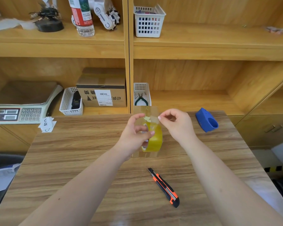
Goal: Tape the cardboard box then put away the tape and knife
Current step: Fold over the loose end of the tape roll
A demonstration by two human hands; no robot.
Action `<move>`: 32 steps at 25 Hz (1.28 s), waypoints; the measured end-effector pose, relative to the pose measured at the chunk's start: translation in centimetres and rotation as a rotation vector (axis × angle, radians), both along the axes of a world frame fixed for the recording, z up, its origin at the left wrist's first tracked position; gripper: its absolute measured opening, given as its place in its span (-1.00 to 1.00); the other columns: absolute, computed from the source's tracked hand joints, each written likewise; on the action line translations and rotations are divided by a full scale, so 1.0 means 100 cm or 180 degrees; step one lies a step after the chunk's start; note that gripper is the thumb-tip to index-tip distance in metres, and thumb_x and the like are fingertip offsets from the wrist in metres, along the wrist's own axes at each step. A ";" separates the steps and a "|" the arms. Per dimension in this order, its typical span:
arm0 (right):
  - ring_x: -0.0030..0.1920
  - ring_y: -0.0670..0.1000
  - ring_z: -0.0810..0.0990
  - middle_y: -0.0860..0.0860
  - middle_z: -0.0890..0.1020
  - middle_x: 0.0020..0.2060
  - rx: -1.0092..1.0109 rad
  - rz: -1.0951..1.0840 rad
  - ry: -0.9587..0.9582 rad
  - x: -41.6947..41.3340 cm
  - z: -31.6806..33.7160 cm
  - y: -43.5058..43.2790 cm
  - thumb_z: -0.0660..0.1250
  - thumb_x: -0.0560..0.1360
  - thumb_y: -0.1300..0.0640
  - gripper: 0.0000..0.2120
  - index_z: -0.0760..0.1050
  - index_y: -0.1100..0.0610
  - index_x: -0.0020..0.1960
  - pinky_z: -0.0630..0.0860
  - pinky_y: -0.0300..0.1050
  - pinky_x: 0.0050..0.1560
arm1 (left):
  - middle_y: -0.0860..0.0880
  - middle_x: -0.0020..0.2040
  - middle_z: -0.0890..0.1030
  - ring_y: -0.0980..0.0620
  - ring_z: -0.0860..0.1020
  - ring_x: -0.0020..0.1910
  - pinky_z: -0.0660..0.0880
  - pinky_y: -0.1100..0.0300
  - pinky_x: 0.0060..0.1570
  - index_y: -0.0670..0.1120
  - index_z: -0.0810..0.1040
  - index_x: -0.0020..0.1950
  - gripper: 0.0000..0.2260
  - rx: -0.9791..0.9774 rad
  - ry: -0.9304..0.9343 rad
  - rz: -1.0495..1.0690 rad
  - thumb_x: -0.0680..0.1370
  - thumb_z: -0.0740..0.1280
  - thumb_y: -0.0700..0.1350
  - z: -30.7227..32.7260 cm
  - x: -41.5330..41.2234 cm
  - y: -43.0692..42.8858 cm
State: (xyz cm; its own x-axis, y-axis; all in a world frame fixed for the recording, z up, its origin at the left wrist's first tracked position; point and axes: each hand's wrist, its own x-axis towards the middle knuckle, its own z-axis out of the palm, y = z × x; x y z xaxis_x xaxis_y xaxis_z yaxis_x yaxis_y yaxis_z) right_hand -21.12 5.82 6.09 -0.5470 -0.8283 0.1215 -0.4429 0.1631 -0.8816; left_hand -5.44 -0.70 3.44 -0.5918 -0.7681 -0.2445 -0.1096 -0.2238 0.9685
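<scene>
Tape roll (154, 141), yellowish and translucent, stood on edge above the small cardboard box (145, 154) at desk (72, 160) centre; left hand (136, 134) gripped it, right hand (176, 123) pinched its loose end. Orange-black utility knife (164, 187) lay at five o'clock.

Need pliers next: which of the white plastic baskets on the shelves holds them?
The narrow white basket on the lower shelf right of the divider; green-handled pliers lie inside. The lower-left basket holds a black device.
</scene>
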 end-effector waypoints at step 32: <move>0.28 -0.10 0.47 -0.12 0.51 0.24 0.0533 0.0635 -0.0550 -0.004 -0.044 -0.029 0.49 0.38 -0.06 -0.42 0.40 -0.05 0.35 0.41 -0.13 0.28 | 0.06 -0.01 0.59 0.13 0.46 -0.03 0.40 0.33 0.06 0.10 0.16 0.28 -0.48 -0.1457 -0.0596 -0.0810 0.54 0.25 -0.40 -0.012 0.010 -0.047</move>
State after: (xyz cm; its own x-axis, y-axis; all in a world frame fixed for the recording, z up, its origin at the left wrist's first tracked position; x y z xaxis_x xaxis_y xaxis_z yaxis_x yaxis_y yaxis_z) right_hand -21.53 2.87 1.71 -0.3722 -0.9220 -0.1065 -0.3267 0.2375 -0.9148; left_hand -4.43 -5.39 2.28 -0.7510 -0.6591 -0.0382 -0.2848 0.2712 0.9194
